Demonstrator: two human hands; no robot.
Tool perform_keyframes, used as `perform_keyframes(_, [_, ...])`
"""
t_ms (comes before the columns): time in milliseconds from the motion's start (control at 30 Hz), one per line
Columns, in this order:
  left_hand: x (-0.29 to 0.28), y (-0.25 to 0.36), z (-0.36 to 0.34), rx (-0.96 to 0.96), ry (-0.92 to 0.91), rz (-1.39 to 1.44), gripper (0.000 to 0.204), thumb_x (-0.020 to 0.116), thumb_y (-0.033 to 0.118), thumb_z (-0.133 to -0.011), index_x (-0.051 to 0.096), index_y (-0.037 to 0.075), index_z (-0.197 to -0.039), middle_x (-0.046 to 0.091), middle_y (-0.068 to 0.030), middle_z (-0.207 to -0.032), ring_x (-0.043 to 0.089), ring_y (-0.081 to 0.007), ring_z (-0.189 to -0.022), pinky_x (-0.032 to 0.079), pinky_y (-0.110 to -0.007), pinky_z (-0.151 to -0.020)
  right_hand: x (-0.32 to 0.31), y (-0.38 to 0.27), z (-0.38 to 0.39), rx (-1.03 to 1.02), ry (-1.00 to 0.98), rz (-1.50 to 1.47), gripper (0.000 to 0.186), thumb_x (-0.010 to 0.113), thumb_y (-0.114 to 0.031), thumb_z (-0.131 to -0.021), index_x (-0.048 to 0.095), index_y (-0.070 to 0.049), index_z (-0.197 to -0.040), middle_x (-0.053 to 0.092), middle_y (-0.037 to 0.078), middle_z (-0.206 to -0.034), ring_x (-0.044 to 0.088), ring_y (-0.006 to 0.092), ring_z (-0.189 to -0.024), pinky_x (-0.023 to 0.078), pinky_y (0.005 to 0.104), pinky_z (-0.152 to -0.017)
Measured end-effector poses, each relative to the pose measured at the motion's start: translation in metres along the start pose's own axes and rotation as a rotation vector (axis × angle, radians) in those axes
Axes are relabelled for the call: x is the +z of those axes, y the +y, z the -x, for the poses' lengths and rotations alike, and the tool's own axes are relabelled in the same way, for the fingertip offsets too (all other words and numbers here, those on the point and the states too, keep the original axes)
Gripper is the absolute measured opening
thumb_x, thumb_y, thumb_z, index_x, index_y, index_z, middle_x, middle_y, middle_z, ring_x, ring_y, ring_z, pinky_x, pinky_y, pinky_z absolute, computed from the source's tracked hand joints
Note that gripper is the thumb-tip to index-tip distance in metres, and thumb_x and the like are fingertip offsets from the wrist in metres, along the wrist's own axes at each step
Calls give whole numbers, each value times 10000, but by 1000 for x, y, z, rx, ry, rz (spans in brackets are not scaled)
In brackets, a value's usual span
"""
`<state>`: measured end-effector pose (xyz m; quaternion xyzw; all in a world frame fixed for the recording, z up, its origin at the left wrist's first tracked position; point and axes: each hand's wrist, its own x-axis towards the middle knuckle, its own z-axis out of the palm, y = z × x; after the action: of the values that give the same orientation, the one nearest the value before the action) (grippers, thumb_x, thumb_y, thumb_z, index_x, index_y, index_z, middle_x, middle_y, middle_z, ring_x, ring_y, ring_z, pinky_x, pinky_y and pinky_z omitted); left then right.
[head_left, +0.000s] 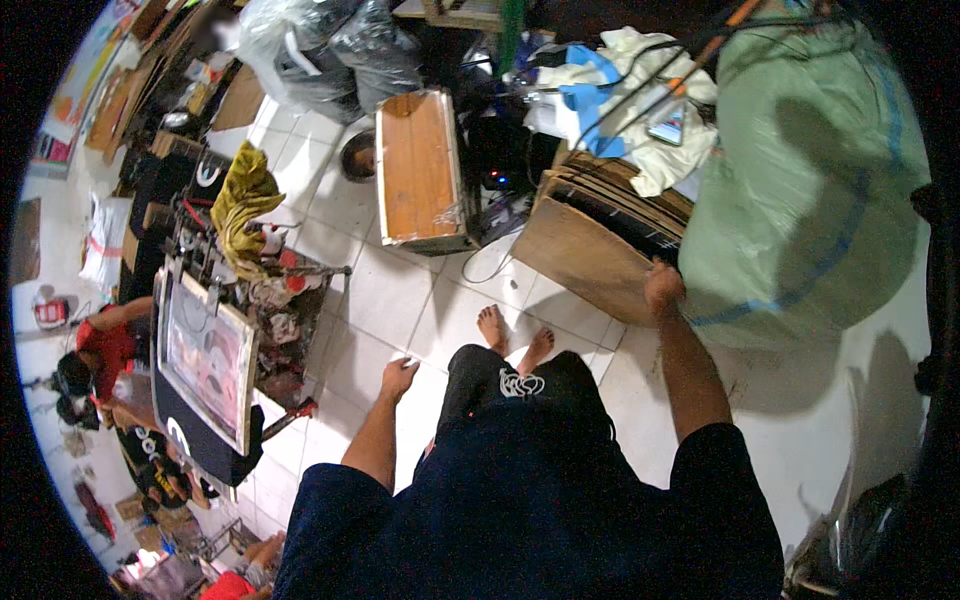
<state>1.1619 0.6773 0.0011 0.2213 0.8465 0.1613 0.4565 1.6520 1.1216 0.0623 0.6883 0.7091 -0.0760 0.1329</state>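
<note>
My right hand (663, 287) is closed on the right edge of a brown cardboard sheet (590, 255). That sheet leans at the front of a stack of flattened cardboard (625, 205), whose upper edges face me. Lower and to the left, my left hand (400, 377) hangs over the tiled floor with its fingers curled. Whatever it may hold is too small to make out. A large pale green sack (800, 200) with a blue stripe bulges just right of my right hand. White and blue cloths (640, 100) lie heaped behind the cardboard, with a phone-like object (666, 127) on them.
An orange-brown wooden box (420, 165) stands on the white tiles (385, 290) ahead. To the left is a printing frame (205, 355) over dark fabric, with a yellow cloth (245, 200) hanging nearby. Other people (105, 350) are at the far left. Plastic bags (320, 55) lie at the back.
</note>
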Motion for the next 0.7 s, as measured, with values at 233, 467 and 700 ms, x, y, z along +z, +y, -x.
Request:
perform_keyframes(233, [-37,-95,75,-446,166,457,532,682,353,-922,607,-29,-1285,704,-160,-1046,712,-230,-840,553,-366,-669,-24,-19,-5,-61,-40,131,382,597,-273,-935,610,-119,-1284,681,163,-1007,673,332,-933,537,518,-835])
perform_keyframes(467, [-41,-26,45,-217,313,618,457,651,290,-956,616,-5,-1304,717,-146,-1045,724,-219,-847,553,-315,-646,-46,-54,43,-356,645,-366,434,579,-125,-929,555,-37,-1353,537,257,-1320,517,420,-1232,426,536,-1045])
perform_keyframes(700, [19,50,14,11,362,474,456,684,312,-926,653,-1,-1256,747,-153,-894,704,-200,-787,557,-346,-723,-30,-105,46,-811,324,-422,409,674,-160,-890,623,4,-1261,584,254,-1265,569,412,-1157,445,489,-1000])
